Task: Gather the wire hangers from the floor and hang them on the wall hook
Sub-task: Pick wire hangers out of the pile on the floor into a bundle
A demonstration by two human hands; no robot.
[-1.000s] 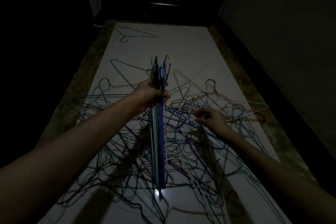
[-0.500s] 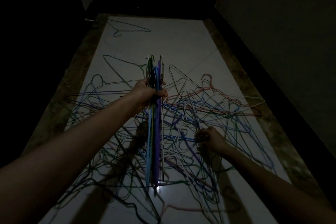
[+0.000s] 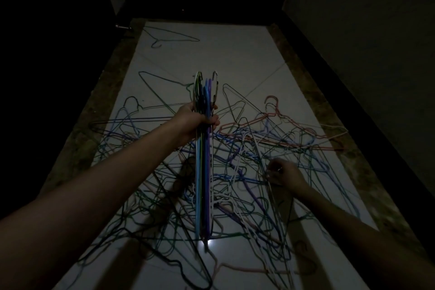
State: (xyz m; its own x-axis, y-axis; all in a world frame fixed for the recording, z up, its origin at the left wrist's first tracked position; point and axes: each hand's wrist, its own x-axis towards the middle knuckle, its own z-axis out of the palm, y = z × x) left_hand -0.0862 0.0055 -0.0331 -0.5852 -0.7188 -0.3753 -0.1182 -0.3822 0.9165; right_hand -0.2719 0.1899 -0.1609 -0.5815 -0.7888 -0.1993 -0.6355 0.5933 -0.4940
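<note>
A bundle of wire hangers (image 3: 204,155) stands upright and edge-on in the middle of the view, its hooks pointing up and away, its long lower edges reaching down toward the floor. Light blue, purple, green and white wires show in the stack. The left hand (image 3: 195,122) is clenched around the bundle just below the hooks, arm stretched forward, holding it above the floor.

Beneath and around the bundle lies a tangled heap of hangers (image 3: 247,172), many colours crossing over one another: blue, green, black, white, and a pink hanger (image 3: 270,120) on the far right side of the pile. The right hand (image 3: 282,173) reaches down into the right part of the heap with its fingers curled at a thin wire; whether it has actually closed on one cannot be told in the dim light.

Two hangers lie apart from the tangle: a green hanger (image 3: 162,86) just beyond the pile's far left edge, and a lone hanger (image 3: 169,36) well away near the far end of the floor.

The floor (image 3: 235,59) is pale glossy tile with a diagonal joint line, bordered on both sides by a darker mottled strip. A small bright glare spot (image 3: 209,242) reflects near the bundle's lower end. A dim wall (image 3: 364,42) runs along the right; the left side and far end are nearly black.
</note>
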